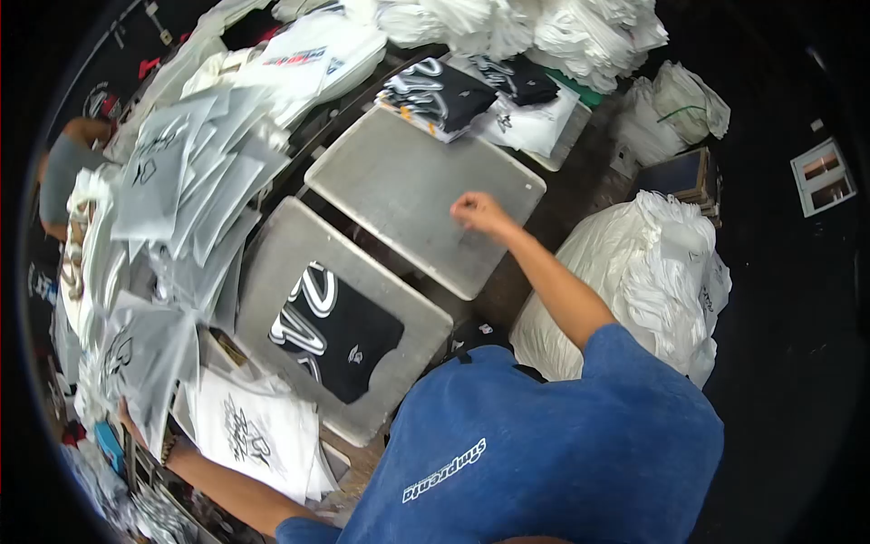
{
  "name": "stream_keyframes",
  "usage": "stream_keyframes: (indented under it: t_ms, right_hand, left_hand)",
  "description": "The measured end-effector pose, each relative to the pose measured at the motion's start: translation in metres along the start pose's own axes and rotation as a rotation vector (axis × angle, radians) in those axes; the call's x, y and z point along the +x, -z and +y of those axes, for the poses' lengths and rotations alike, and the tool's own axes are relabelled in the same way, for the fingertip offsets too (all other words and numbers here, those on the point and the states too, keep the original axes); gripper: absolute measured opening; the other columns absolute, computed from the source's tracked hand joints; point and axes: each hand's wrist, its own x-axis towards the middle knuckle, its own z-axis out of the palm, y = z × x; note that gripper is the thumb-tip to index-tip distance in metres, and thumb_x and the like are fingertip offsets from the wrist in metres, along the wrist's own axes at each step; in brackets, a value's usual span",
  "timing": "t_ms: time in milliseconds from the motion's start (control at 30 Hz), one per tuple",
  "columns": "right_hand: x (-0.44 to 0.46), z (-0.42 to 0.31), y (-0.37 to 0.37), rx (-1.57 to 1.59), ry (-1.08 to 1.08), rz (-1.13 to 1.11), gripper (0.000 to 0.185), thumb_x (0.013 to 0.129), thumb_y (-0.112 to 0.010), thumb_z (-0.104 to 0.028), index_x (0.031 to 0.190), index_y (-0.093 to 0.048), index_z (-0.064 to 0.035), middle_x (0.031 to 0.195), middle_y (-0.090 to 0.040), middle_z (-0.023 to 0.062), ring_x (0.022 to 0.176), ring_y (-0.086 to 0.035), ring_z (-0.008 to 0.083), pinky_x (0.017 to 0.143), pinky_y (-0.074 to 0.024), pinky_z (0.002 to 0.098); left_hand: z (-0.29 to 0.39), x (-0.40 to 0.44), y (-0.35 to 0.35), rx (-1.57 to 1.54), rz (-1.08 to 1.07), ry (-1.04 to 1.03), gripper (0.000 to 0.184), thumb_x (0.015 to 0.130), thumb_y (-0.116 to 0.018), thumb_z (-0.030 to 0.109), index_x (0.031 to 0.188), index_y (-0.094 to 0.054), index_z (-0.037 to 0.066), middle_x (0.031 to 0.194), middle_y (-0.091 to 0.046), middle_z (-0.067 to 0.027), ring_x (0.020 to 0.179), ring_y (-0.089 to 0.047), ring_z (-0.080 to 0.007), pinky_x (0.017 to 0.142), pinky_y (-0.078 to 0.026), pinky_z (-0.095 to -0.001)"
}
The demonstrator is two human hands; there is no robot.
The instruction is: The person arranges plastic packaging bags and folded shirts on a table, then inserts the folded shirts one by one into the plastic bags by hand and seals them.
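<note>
**Two bare hands at work among frosted bags and folded black shirts**

At far left, another person [76,174] in a grey top is partly hidden behind a crowded row of plastic bags. Nearer to me, the worker's left hand [132,424], a bracelet at its wrist, is at the lower edge of a frosted bag [149,358] printed in black. Its fingers are partly hidden, so I cannot tell how firmly they close. Above it, more frosted bags [159,181] hang in overlapping layers.

Next come white printed bags [245,435], lying just beside a grey table [290,231]. On that table a black shirt [337,331] with large white lettering lies folded flat. A second grey table [399,181] stands beyond a narrow gap, with a stack of folded black shirts [435,95] on its far edge.

The right hand [480,216] is over this second table, fingers curled inward; blur hides how tightly they close. The worker wears a blue T-shirt [544,444]. To the right, a bulging white sack [625,272] sits on the floor, and a small white-framed window [823,177] shows against the dark.
</note>
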Motion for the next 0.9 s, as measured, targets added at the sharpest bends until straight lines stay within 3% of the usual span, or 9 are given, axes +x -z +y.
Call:
stream_keyframes:
  t_ms: [100,167,267,367,433,533,633,733,900]
  right_hand:
    - [0.054,-0.015,0.079,0.017,0.048,0.272,0.020,0.085,-0.070,-0.024,0.097,-0.067,-0.0086,0.090,-0.065,0.0017,0.080,-0.060,0.0123,0.066,-0.0504,0.0284]
    - [0.093,-0.012,0.131,-0.048,0.106,0.451,0.021,0.082,-0.072,-0.024,0.095,-0.068,-0.0071,0.088,-0.066,0.0041,0.078,-0.060,0.0143,0.067,-0.0504,0.0313]
    - [0.150,-0.001,0.196,-0.290,0.197,0.730,0.024,0.078,-0.074,-0.026,0.088,-0.070,-0.0052,0.094,-0.067,0.0123,0.084,-0.063,0.0270,0.078,-0.0495,0.0380]
    - [0.201,0.011,0.249,-0.472,0.377,0.926,0.021,0.077,-0.073,-0.024,0.085,-0.070,-0.0049,0.103,-0.064,0.0164,0.095,-0.060,0.0353,0.087,-0.0471,0.0440]
    - [0.241,0.017,0.286,-0.693,0.644,1.052,0.015,0.079,-0.068,-0.017,0.085,-0.070,-0.0040,0.100,-0.064,0.0159,0.093,-0.060,0.0351,0.084,-0.0477,0.0444]
    - [0.296,0.019,0.335,-0.880,0.565,0.849,0.014,0.080,-0.062,-0.009,0.089,-0.071,-0.0028,0.102,-0.064,0.0149,0.095,-0.060,0.0346,0.086,-0.0484,0.0425]
    - [0.310,0.008,0.358,-0.946,0.399,0.652,0.017,0.081,-0.059,-0.006,0.094,-0.070,-0.0027,0.105,-0.063,0.0142,0.099,-0.059,0.0326,0.090,-0.0479,0.0419]
    - [0.324,0.011,0.376,-0.883,0.533,0.611,0.027,0.080,-0.060,-0.005,0.106,-0.067,-0.0028,0.110,-0.062,0.0149,0.103,-0.059,0.0325,0.093,-0.0473,0.0415]
    - [0.309,-0.019,0.390,-0.809,0.635,0.466,0.048,0.073,-0.068,-0.009,0.119,-0.060,-0.0024,0.113,-0.060,0.0162,0.107,-0.058,0.0341,0.094,-0.0469,0.0406]
  left_hand:
    - [-0.009,0.054,-0.003,-0.318,0.084,0.654,0.045,0.094,-0.061,0.031,0.121,-0.057,-0.005,0.117,-0.063,-0.0109,0.102,-0.061,-0.0210,0.088,-0.049,-0.0330]
    - [-0.092,0.060,0.015,-0.187,-0.140,0.612,0.052,0.089,-0.067,0.046,0.107,-0.063,-0.003,0.092,-0.060,0.0008,0.075,-0.055,-0.0097,0.058,-0.044,-0.0304]
    - [-0.083,-0.016,-0.046,0.153,-0.062,0.564,0.045,0.085,-0.070,0.047,0.084,-0.055,0.005,0.064,-0.042,-0.0004,0.065,-0.051,-0.0114,0.055,-0.046,-0.0322]
    - [-0.091,-0.102,-0.117,0.141,-0.250,0.757,0.027,0.091,-0.063,0.030,0.109,-0.059,0.011,0.096,-0.058,-0.0047,0.080,-0.062,-0.0162,0.062,-0.052,-0.0308]
    - [-0.097,-0.154,-0.170,0.194,-0.502,0.740,0.022,0.090,-0.067,0.024,0.106,-0.061,0.010,0.085,-0.059,-0.0003,0.072,-0.061,-0.0128,0.056,-0.052,-0.0265]
    - [-0.034,-0.231,-0.276,0.331,-0.576,0.633,0.020,0.086,-0.073,0.019,0.098,-0.066,0.005,0.082,-0.060,-0.0013,0.067,-0.055,-0.0093,0.052,-0.044,-0.0232]
    - [-0.053,-0.254,-0.293,0.523,-0.654,0.188,0.021,0.086,-0.072,0.016,0.099,-0.065,0.000,0.080,-0.061,-0.0009,0.066,-0.054,-0.0082,0.057,-0.043,-0.0221]
    - [-0.010,-0.253,-0.311,0.451,-0.597,0.594,0.021,0.085,-0.073,0.015,0.097,-0.065,-0.001,0.076,-0.060,-0.0010,0.064,-0.053,-0.0082,0.056,-0.042,-0.0221]
    - [-0.027,-0.251,-0.305,0.603,-0.644,0.640,0.021,0.084,-0.074,0.015,0.092,-0.064,-0.001,0.069,-0.059,0.0001,0.060,-0.049,-0.0070,0.054,-0.040,-0.0222]
